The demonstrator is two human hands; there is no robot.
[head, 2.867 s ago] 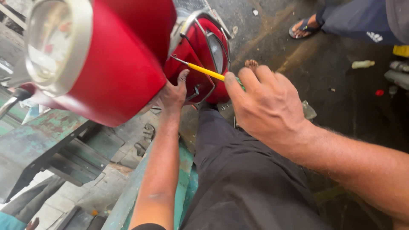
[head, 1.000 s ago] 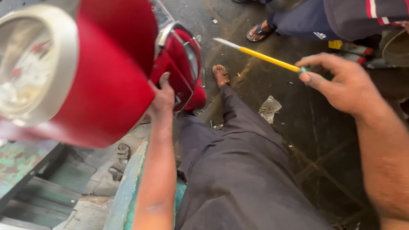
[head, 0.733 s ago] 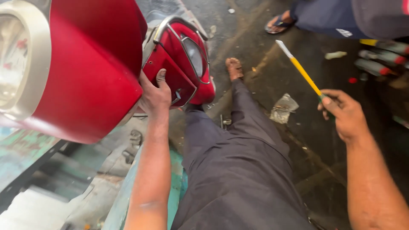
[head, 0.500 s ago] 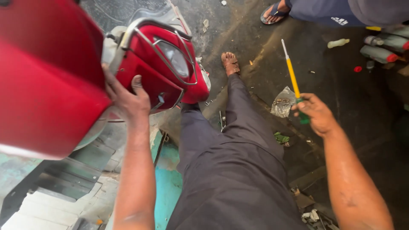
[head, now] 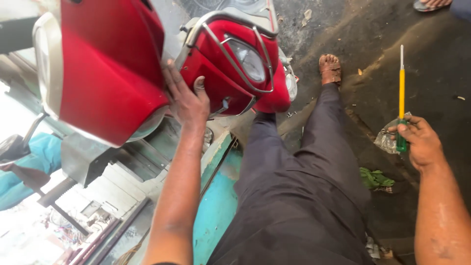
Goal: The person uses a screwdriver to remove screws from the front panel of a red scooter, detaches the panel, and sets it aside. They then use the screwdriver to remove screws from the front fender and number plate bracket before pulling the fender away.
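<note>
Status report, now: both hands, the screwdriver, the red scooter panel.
Left hand flat against the red scooter panel. Right hand gripping the yellow screwdriver, tip up, well clear of the scooter. Nothing between tool and panel but the person's own leg.

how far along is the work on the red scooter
Done: nothing can be confirmed; no removed part shows. In hand: the left hand presses the red scooter's rear body panel under the chrome grab rail; the right hand holds a yellow-shafted, green-handled screwdriver away from it. Left: cannot tell.
</note>
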